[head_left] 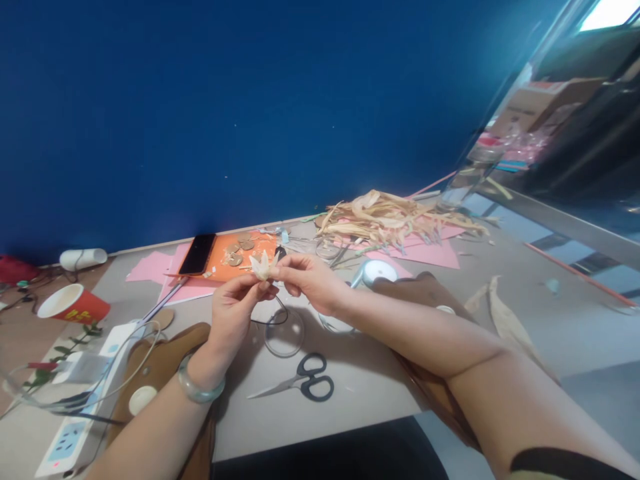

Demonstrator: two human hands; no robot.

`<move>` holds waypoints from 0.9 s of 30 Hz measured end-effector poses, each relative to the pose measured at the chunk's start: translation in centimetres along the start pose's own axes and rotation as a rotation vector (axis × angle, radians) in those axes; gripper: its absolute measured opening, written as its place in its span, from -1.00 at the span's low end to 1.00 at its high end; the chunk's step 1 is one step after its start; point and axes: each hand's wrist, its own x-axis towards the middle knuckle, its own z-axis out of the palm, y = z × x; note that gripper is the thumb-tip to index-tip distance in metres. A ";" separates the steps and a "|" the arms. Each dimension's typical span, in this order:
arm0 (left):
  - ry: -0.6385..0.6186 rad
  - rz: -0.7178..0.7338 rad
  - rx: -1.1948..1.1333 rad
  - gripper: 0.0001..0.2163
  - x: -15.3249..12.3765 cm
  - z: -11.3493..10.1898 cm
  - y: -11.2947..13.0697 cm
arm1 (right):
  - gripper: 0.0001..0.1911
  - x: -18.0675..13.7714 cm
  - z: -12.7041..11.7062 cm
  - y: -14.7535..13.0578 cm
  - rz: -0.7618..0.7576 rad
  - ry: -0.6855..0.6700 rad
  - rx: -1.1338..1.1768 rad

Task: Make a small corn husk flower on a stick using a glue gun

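Observation:
A small cream-coloured flower (263, 267) with pointed petals, which looks made of dried husk, is held up over the table between both hands. My left hand (240, 301) pinches its base from below, thumb against fingers. From the right, my right hand (309, 279) grips a petal at the flower's side with thumb and forefinger. Below the hands lie black-handled scissors (313, 378), blades apart and pointing left. Beside them a ring of thin clear line or wire (285, 352) rests on the tabletop.
A pile of dried husks (385, 217) lies on pink paper at the back. An orange sheet (243, 245) carries round discs and a black phone (198, 255). At left are a red paper cup (95, 308), a white power strip (60, 447) and cables. A blue partition (240, 113) stands behind.

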 end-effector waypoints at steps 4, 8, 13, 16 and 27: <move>0.015 0.022 -0.021 -0.85 0.0 0.0 -0.1 | -0.66 0.0 0.0 0.2 0.013 0.007 0.003; 0.036 0.039 -0.028 -0.85 0.0 0.1 -0.2 | -0.65 0.0 0.0 0.3 0.014 0.016 0.001; 0.030 0.042 0.002 -0.85 0.0 0.1 -0.1 | -0.66 -0.1 0.1 0.2 0.017 0.015 -0.011; 0.027 0.050 0.048 -0.84 -0.1 0.1 -0.2 | -0.66 -0.1 0.0 0.2 0.009 0.016 -0.021; 0.013 0.025 0.085 -0.79 -0.5 0.6 0.5 | -0.66 -0.1 0.1 0.1 0.010 0.024 -0.057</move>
